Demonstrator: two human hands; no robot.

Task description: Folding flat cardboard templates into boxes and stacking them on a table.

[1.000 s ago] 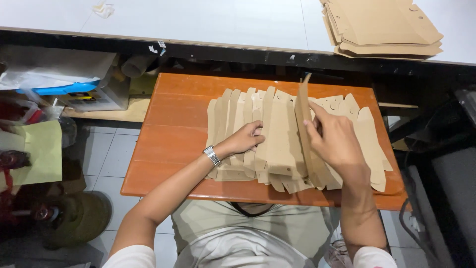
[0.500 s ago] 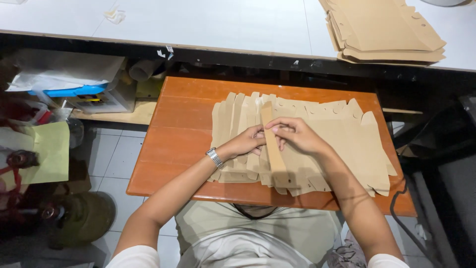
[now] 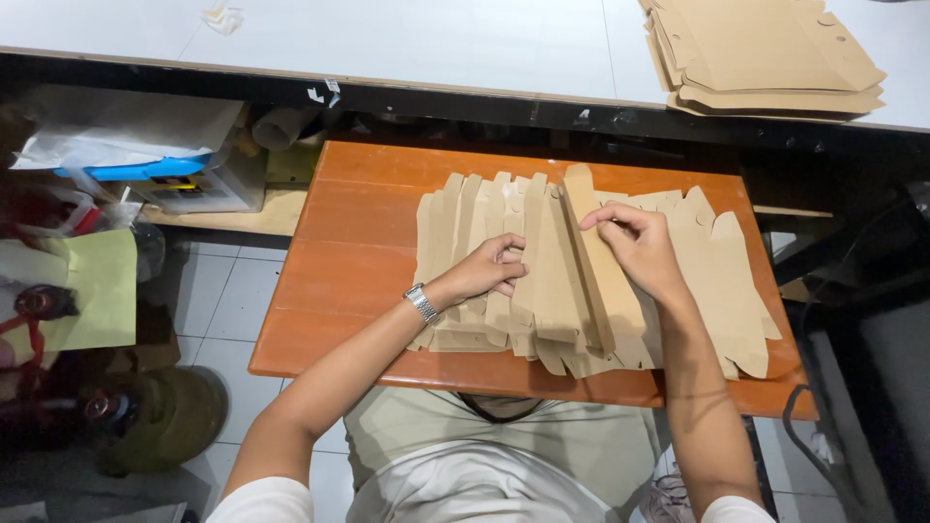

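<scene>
**Inspector:** As seen from the head camera, where does the work lie relative to the orange wooden board point(image 3: 358, 252)?

**Technician:** The fanned row of flat brown cardboard blanks point(image 3: 542, 281) lies across the middle and right part of that board. One blank, the long folded strip point(image 3: 596, 261), lies on top of the row, running from the board's far edge toward the near edge.

**Inspector:** State of the hands?

**Technician:** The left hand point(image 3: 489, 271), with a metal wristwatch point(image 3: 421, 302), rests on the row, fingers curled together against the blanks. The right hand point(image 3: 639, 247) pinches the strip's edge between thumb and fingers.

**Inspector:** Beyond the board?

**Technician:** A stack of brown cardboard sheets point(image 3: 765, 53) lies on the white table point(image 3: 436, 39) past the board's far right corner.
</scene>
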